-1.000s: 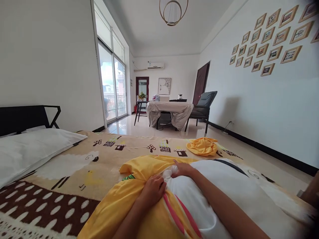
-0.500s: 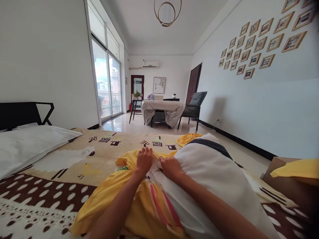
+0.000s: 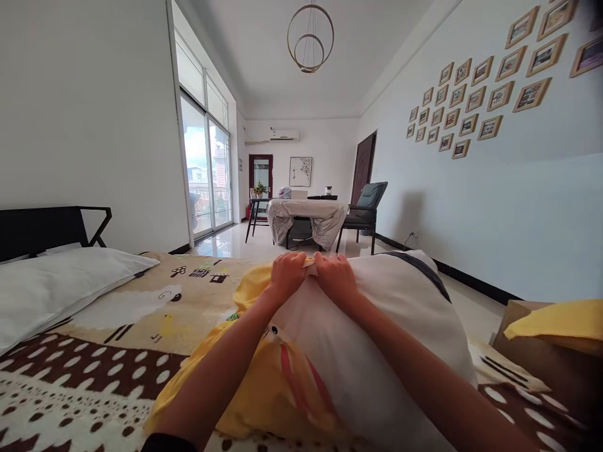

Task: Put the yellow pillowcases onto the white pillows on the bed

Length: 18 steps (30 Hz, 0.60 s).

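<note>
A white pillow (image 3: 400, 276) with a dark band lies across the bed in front of me, its left part inside a yellow pillowcase (image 3: 254, 389) with pink stripes and a printed eye. At the far edge, where case and pillow meet, my left hand (image 3: 288, 275) is closed on the yellow pillowcase. Close beside it, my right hand (image 3: 335, 276) is closed on the white pillow's edge. A pale strip of cloth shows between the two hands. Fingertips curl over the far side and are partly hidden.
Beneath lies a patterned bedspread (image 3: 108, 301). Another white pillow (image 3: 70, 282) rests at the left by a black headboard (image 3: 40, 229). At the right, yellow cloth (image 3: 558, 323) lies on a brown box (image 3: 518, 320). Farther off stand a covered table (image 3: 306, 207) and a dark chair (image 3: 370, 204).
Both hands have moved up and slightly right, closer together, lifting the far edge of the pillow and case. The yellow cloth at the far bed edge is now hidden. The view has tilted slightly up.
</note>
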Available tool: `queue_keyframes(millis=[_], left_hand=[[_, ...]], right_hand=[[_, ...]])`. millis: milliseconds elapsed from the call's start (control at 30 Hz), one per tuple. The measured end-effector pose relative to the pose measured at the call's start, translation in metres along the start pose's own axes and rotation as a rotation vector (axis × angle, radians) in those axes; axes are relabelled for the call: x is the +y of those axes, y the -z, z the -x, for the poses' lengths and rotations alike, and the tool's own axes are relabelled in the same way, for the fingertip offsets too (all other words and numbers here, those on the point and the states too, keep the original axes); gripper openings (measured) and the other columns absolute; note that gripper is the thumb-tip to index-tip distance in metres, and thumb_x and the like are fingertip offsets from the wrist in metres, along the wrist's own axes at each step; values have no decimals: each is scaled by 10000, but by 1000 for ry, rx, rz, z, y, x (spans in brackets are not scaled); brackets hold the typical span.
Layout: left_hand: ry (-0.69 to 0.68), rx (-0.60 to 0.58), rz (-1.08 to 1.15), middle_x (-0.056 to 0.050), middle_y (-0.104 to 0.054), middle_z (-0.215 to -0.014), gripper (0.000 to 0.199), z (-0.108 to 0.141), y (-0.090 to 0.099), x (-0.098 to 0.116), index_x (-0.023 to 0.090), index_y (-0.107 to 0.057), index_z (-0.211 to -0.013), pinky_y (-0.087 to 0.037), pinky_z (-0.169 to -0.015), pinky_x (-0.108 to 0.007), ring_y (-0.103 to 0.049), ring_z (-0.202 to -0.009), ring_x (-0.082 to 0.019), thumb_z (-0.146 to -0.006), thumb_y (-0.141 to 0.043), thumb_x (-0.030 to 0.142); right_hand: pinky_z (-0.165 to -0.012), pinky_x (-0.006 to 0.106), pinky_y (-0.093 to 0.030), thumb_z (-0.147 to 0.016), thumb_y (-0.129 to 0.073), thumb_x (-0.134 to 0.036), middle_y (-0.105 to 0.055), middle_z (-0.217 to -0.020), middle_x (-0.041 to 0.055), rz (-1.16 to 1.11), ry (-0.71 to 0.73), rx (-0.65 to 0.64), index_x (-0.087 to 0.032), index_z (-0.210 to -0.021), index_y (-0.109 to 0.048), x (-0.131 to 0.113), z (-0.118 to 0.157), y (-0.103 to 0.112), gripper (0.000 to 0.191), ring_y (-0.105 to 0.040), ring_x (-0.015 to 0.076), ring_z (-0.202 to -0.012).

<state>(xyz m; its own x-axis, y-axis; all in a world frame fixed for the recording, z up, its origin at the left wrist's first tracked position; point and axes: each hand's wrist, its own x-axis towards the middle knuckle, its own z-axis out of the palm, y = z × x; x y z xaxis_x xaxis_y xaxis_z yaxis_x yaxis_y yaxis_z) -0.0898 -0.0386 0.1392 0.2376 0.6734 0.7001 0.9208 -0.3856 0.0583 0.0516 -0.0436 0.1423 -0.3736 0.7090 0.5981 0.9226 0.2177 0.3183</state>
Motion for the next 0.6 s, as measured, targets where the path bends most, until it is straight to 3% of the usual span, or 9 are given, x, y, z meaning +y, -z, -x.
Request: queue_keyframes(millis=[133, 200, 267, 333, 400, 433, 533, 600], left_hand=[[-45, 159, -16, -71, -622, -804, 165, -2, 18, 15, 197, -575, -756, -361, -747, -319, -547, -867, -219, -854, -449, 155], [-142, 261, -17, -70, -602, -753, 187, 9, 13, 16, 192, -567, -715, -355, -749, -331, -534, -834, -220, -853, -447, 158], [-288, 369, -10, -57, -579, -696, 205, 28, -2, 16, 189, -557, -684, -354, -723, -334, -521, -769, -210, -856, -447, 172], [-415, 426, 0, -38, -558, -656, 216, 50, -23, 16, 190, -546, -665, -355, -689, -327, -506, -705, -192, -857, -448, 184], [-461, 417, 5, -23, -548, -635, 214, 69, -43, 17, 190, -537, -649, -354, -665, -320, -497, -660, -174, -848, -458, 184], [-470, 419, 5, -19, -544, -627, 210, 77, -51, 18, 188, -534, -643, -351, -653, -319, -493, -641, -169, -841, -464, 177], [-464, 434, 6, -19, -536, -623, 160, 92, -66, 24, 181, -534, -651, -336, -632, -324, -490, -628, -168, -801, -488, 149], [-466, 447, 17, -18, -523, -617, 126, 97, -68, 29, 181, -524, -649, -318, -622, -325, -486, -631, -170, -764, -504, 136]], right_hand=[[-668, 349, -234, -947, -316, -116, -630, -747, 93, 128, 73, 333, -158, -851, -563, 20, -2, 26, 268, -527, 224, -721], [-641, 346, -216, -945, -349, -127, -594, -653, 57, 182, 189, 513, -177, -765, -555, 26, 8, 22, 278, -479, 204, -654], [-637, 342, -221, -921, -402, -123, -578, -621, 40, 169, 283, 556, -181, -746, -555, 26, 24, 7, 240, -462, 195, -636], [-653, 338, -249, -881, -473, -148, -600, -658, 39, 86, 364, 433, -176, -769, -563, 24, 42, -10, 147, -489, 196, -657], [-677, 333, -293, -812, -583, -231, -640, -752, 50, -53, 430, 172, -167, -830, -574, 24, 55, -19, 66, -540, 210, -714], [-694, 332, -318, -763, -638, -268, -657, -815, 60, -122, 450, 23, -162, -877, -579, 25, 59, -17, 166, -564, 222, -755], [-730, 322, -385, -700, -676, -249, -677, -932, 69, -316, 473, -347, -175, -972, -591, 31, 53, 10, 295, -608, 238, -847], [-738, 304, -414, -776, -593, -219, -683, -947, 56, -451, 429, -383, -196, -968, -605, 27, 37, 34, 194, -620, 212, -859]])
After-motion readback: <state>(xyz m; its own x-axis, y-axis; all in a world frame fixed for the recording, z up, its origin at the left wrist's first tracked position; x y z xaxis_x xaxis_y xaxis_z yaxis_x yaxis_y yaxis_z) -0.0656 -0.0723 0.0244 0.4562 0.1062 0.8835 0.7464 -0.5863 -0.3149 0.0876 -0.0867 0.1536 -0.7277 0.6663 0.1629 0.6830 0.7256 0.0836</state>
